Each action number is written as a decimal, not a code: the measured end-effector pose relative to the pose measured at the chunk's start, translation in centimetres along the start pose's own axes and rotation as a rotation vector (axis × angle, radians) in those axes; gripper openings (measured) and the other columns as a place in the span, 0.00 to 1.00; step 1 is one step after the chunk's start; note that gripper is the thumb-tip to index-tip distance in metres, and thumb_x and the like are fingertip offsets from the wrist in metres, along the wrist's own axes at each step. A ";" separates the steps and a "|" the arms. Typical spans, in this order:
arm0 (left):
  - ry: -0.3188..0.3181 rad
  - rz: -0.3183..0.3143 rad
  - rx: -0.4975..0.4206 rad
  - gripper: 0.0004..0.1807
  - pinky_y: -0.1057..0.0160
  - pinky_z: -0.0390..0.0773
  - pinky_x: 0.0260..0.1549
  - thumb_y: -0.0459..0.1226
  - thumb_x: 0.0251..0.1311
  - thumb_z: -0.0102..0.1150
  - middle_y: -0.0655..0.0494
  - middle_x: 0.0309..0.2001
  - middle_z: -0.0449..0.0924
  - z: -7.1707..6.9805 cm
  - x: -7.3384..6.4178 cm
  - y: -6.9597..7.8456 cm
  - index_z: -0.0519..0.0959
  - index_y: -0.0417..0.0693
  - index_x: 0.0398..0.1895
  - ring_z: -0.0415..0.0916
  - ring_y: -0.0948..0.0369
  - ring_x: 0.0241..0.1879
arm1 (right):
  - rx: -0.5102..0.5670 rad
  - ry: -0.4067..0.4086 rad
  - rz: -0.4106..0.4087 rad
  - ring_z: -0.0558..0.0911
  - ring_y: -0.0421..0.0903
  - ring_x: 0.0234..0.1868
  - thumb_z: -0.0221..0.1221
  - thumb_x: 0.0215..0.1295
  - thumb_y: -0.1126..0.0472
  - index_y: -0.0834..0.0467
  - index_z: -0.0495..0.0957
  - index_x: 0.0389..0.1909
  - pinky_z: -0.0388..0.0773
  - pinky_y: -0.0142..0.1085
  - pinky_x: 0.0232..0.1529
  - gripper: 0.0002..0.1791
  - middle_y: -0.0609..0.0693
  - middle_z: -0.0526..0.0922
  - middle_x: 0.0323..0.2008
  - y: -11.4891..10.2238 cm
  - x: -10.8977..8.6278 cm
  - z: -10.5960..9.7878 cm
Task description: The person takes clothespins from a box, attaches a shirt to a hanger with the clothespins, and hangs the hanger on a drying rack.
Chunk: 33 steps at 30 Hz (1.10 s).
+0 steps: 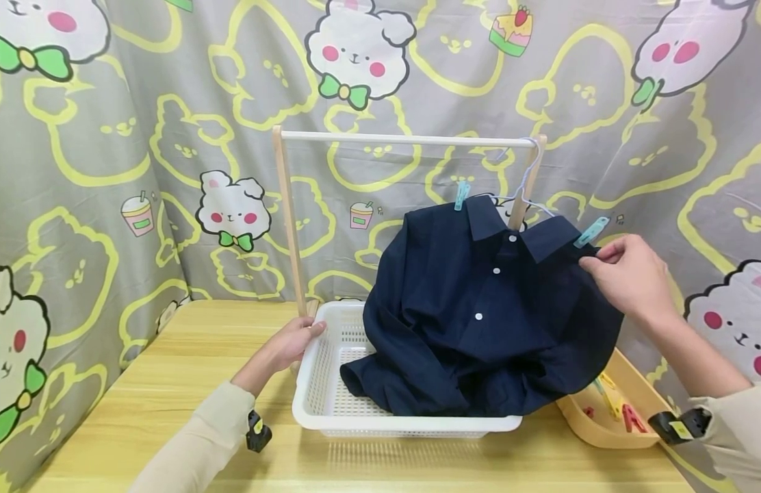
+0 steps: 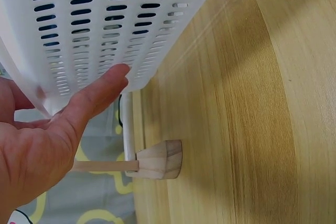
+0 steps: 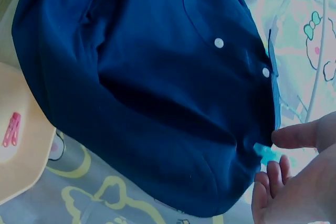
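Note:
A dark navy shirt (image 1: 442, 294) with white buttons hangs from a thin lilac wire hanger (image 1: 528, 179), its lower part bunched in a white slotted basket (image 1: 309, 390). Two teal clothespins, one on the left shoulder (image 1: 462, 196) and the other on the right (image 1: 592, 233), clip it to the hanger. My right hand (image 1: 633, 277) pinches the shirt's right shoulder just beside the clothespin (image 3: 268, 153); the fingertips are partly hidden. With the thumb over the rim, my left hand (image 1: 294, 340) grips the basket's left side, some fingers out of sight behind its wall (image 2: 105, 30).
A wooden rack with a white crossbar (image 1: 393, 138) stands behind the basket; one foot (image 2: 163, 160) rests on the wooden table (image 1: 171, 383). To the right, a tan tray (image 1: 590, 428) holds several clothespins (image 1: 631, 418). Patterned curtain (image 1: 245, 205) surrounds the table.

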<state>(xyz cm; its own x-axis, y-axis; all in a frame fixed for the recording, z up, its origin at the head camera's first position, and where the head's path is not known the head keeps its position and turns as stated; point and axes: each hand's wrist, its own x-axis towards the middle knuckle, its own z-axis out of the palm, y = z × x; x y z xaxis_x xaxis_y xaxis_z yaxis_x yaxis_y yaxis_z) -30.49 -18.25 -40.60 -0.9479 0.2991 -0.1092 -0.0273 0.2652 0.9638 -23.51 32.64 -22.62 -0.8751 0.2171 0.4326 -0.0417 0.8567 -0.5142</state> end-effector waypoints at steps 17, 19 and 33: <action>-0.010 0.015 -0.019 0.24 0.46 0.84 0.49 0.38 0.81 0.36 0.24 0.59 0.74 -0.3 -0.1 -0.3 0.63 0.23 0.66 0.79 0.37 0.57 | -0.033 -0.174 -0.246 0.81 0.55 0.37 0.60 0.68 0.58 0.64 0.77 0.45 0.75 0.45 0.39 0.13 0.60 0.83 0.37 -3.8 -3.1 6.8; -0.016 0.017 -0.021 0.24 0.46 0.83 0.49 0.38 0.81 0.36 0.23 0.59 0.74 -0.3 0.0 -0.3 0.63 0.23 0.66 0.78 0.36 0.57 | -0.024 -0.200 -0.271 0.81 0.55 0.38 0.60 0.68 0.59 0.64 0.76 0.48 0.76 0.49 0.41 0.14 0.61 0.83 0.38 -4.6 -3.5 7.8; -0.028 0.019 -0.021 0.25 0.46 0.83 0.50 0.39 0.81 0.36 0.24 0.60 0.73 -0.3 0.2 -0.3 0.62 0.24 0.67 0.78 0.37 0.58 | 0.036 -0.382 -0.518 0.80 0.58 0.56 0.60 0.69 0.56 0.58 0.72 0.66 0.76 0.56 0.56 0.26 0.60 0.81 0.55 -10.4 -7.4 15.4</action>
<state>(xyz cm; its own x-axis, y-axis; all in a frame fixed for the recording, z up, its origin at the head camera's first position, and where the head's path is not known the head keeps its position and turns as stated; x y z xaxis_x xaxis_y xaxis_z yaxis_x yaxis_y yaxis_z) -30.82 -18.56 -40.82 -0.9392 0.3292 -0.0977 -0.0168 0.2402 0.9706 -24.03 14.96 -31.84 -0.8469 -0.4081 0.3408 -0.5153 0.7879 -0.3371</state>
